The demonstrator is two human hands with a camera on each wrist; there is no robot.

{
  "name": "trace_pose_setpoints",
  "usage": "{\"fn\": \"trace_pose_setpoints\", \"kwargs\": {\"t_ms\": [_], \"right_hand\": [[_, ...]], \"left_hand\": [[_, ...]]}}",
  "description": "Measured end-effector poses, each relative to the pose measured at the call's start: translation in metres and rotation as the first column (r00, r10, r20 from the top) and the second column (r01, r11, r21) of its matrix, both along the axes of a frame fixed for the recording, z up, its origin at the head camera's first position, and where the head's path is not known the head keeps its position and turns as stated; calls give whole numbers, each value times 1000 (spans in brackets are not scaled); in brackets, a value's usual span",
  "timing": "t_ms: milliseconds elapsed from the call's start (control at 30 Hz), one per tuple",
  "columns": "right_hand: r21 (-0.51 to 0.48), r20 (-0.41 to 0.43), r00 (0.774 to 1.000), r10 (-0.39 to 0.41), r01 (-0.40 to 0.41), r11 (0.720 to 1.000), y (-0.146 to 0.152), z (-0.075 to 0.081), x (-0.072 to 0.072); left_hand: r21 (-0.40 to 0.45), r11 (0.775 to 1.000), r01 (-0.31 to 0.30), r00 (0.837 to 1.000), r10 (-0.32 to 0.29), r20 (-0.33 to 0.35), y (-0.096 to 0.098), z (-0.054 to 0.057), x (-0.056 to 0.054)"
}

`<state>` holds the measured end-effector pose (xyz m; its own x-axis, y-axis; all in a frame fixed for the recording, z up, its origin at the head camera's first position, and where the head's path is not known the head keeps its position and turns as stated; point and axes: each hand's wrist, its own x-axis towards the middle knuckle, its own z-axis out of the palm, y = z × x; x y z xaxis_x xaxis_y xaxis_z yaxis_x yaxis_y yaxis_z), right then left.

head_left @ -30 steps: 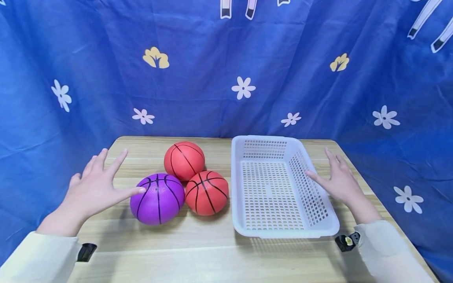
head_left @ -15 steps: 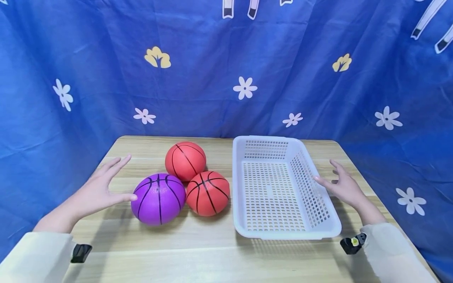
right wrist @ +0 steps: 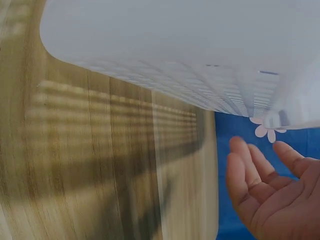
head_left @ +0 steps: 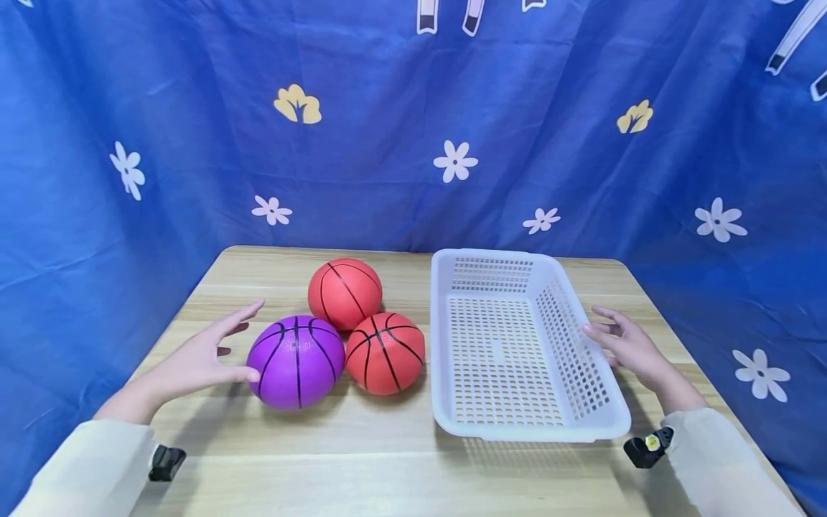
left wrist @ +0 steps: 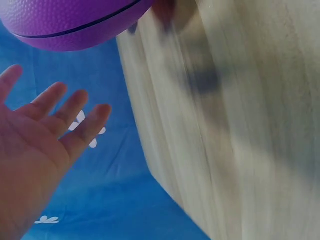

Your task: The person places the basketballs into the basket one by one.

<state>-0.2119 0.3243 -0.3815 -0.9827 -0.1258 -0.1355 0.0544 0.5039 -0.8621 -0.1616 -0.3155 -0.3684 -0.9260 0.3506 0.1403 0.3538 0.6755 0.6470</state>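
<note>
A purple toy basketball (head_left: pixel 297 362) lies on the table beside two red toy basketballs, one farther back (head_left: pixel 345 293) and one to its right (head_left: pixel 385 353). My left hand (head_left: pixel 197 362) is spread at the purple ball's left side, its thumb tip overlapping the ball's edge in the head view. In the left wrist view, fingers (left wrist: pixel 82 130) extend apart below the purple ball (left wrist: pixel 75 22). A white perforated plastic basket (head_left: pixel 439 359) stands right of the balls. My right hand (head_left: pixel 629 352) is at its right rim, thumb tip right by the edge and fingers (right wrist: pixel 240 175) loosely bent outside the wall.
The wooden table (head_left: pixel 336 467) has rounded far corners. A blue curtain (head_left: pixel 362 165) with white flowers hangs behind it and down both sides. Black devices are strapped at the left wrist (head_left: pixel 166 463) and right wrist (head_left: pixel 648 449).
My left hand has lowered and turned, its fingers drawing in toward the purple ball. My right hand has come down to the basket's right rim. The view has shifted slightly; balls and basket stay put.
</note>
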Motion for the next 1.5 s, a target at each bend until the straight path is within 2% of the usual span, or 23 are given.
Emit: {"fn": "trace_pose_setpoints", "kwargs": {"t_ms": [500,767,933,1500], "right_hand": [[-152,73,997,32,-21,988,2,-8,-2],[-214,81,996,48,-29,976,3,-6,-2],[-244,87,995,49,-26,969,3,-7,-3],[-231,96,995,31,-8,973,2,-5,-3]], "left_hand": [[144,988,62,996,-71,56,10,-8,-2],[171,984,44,991,-65,117,15,-14,-5],[182,983,37,991,-59,117,17,-16,-5],[240,970,44,995,-66,81,14,-17,-4]]}}
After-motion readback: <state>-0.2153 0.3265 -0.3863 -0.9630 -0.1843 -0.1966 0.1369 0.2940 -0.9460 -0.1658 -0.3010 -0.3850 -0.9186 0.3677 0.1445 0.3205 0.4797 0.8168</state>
